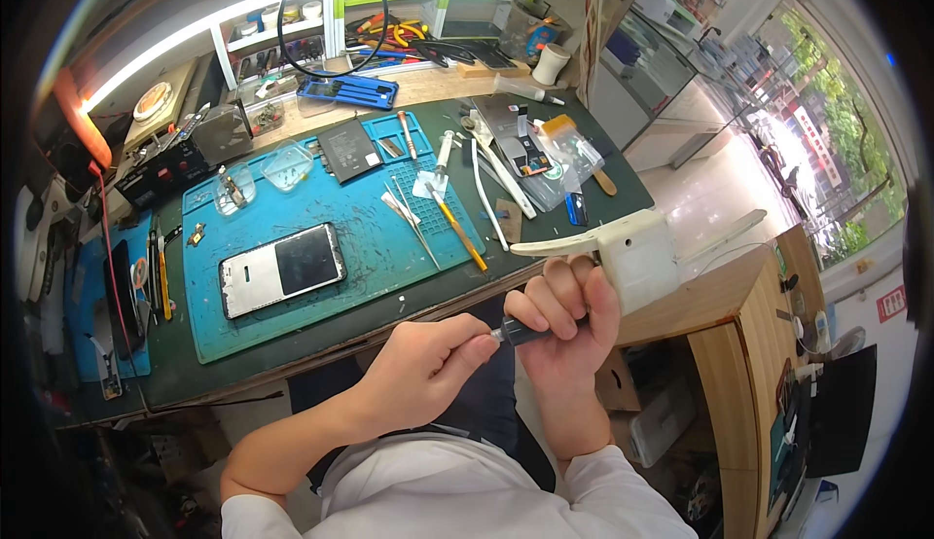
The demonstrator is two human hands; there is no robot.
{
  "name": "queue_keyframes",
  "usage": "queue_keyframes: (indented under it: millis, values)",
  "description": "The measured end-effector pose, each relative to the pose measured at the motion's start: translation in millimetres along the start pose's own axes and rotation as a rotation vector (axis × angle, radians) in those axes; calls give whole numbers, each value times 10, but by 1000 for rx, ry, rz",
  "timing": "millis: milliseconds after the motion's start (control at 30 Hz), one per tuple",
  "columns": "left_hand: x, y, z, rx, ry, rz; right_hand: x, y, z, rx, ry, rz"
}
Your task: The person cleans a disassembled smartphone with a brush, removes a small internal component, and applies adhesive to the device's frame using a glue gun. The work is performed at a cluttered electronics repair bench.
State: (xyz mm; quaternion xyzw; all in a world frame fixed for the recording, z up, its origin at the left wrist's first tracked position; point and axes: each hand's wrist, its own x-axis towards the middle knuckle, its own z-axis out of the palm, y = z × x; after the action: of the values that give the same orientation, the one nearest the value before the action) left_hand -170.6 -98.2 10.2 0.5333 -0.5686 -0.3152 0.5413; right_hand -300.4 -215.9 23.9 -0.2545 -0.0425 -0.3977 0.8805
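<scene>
The left hand [420, 369], lower centre of the frame, is closed; thumb and forefinger pinch the narrow end of a dark tube [520, 332]. The right hand [569, 313], to its right, is curled around the tube's body, fingers bent inward, thumb upright. Contact between the right hand and the white box [637, 262] above it cannot be determined.

A dark green bench [628, 192] spans the frame from left to upper centre. It carries a blue mat [379, 237], left of centre. A window [837, 130] stands at upper right; a lit shelf [336, 28] runs along the top. A black instrument [165, 174] sits at upper left. On the mat lie a phone [282, 269] with white and black sections, a flat black panel [347, 150] above it, and tweezers [413, 218] to the right.

The tube is located just below the frame's centre. It is slim and slightly tilted, with a paler, narrower left end.
</scene>
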Motion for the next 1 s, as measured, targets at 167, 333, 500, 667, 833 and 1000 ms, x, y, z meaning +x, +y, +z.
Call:
queue_keyframes:
  millis: [167,333,500,667,833,1000]
  values:
    - [-23,112,-97,-569,-235,-466,-67,-34,51,-14,-12,-1]
    - [-64,136,-121,-1070,-323,-703,-130,-67,67,-84,-123,-4]
    - [-108,89,21,336,85,285,-142,-22,127,-18,-50,-28]
    - [-88,91,35,377,145,331,-132,-9,152,43,-1,-18]
    - [-77,215,-136,-642,-166,-429,-125,-7,149,-14,-61,-15]
    - [-43,221,-232,-1178,-338,-824,-133,-15,146,-73,-126,-21]
